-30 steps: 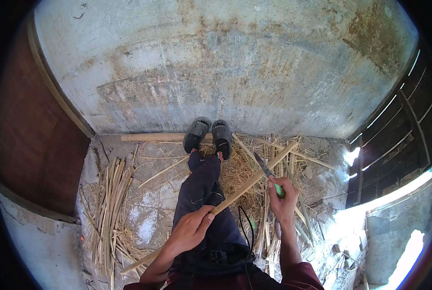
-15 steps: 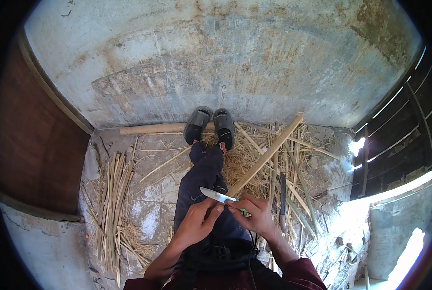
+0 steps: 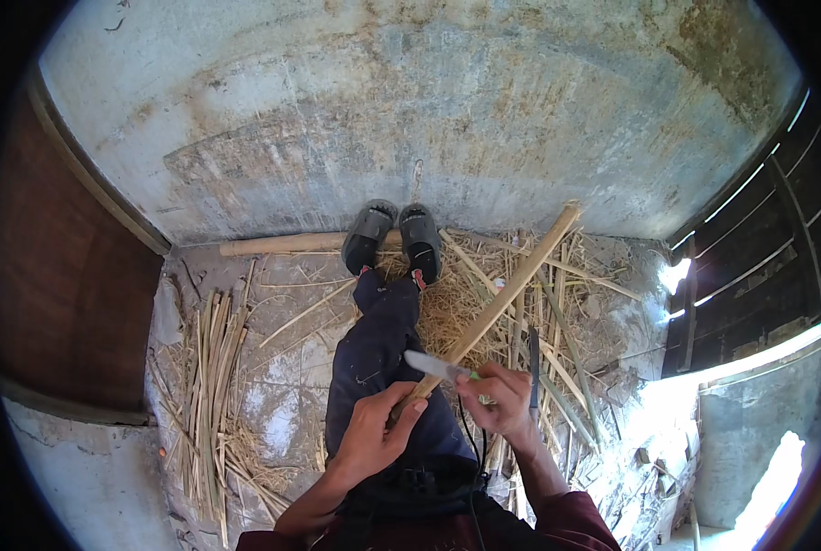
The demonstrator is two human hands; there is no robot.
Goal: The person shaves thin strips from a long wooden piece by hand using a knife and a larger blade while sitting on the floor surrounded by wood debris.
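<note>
My left hand is closed around the near end of a long split bamboo piece, its thumb along the top. From there the bamboo slants over my leg, away to the right toward the wall. In my right hand is a knife with a green handle, mostly covered by my fingers. Its pale blade points left and lies across the bamboo, just beyond my left hand. I cannot tell whether the edge touches the wood.
Bamboo strips lie bundled on the floor at left. A bamboo pole runs along the foot of the wall. Shavings and loose strips surround my shoes. A dark long-bladed tool lies right of my right hand.
My right hand has shifted right and turned, taking the knife away from my left fingers and along the bamboo. The bamboo's near end now sits lower and further left in my left hand.
</note>
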